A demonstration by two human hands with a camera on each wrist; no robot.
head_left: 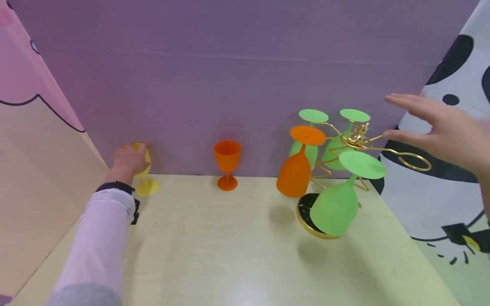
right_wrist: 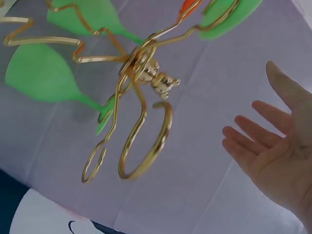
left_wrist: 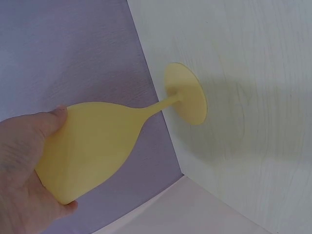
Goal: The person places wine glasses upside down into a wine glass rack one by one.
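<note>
At the far left of the head view, my left hand (head_left: 130, 160) holds a yellow wine glass (head_left: 147, 187) from above, by its rim end. The left wrist view shows the thumb and fingers of that hand (left_wrist: 22, 170) round the yellow bowl (left_wrist: 92, 146), with the foot at the tabletop. On the right, my right hand (head_left: 440, 127) is held in the air with straight, spread fingers and nothing in them. It is beside a gold wire glass rack (head_left: 357, 142), near a bare ring (head_left: 415, 163). The right wrist view has the palm (right_wrist: 278, 165) facing the rack's gold loops (right_wrist: 161, 141).
An orange goblet (head_left: 227, 157) stands upright by the purple back wall (head_left: 229, 93). Upside down on the rack hang an orange glass (head_left: 294, 174), a large green glass (head_left: 334, 208) in front and two green ones behind. The rack's round black base (head_left: 306, 208) rests on the pale table (head_left: 214, 255).
</note>
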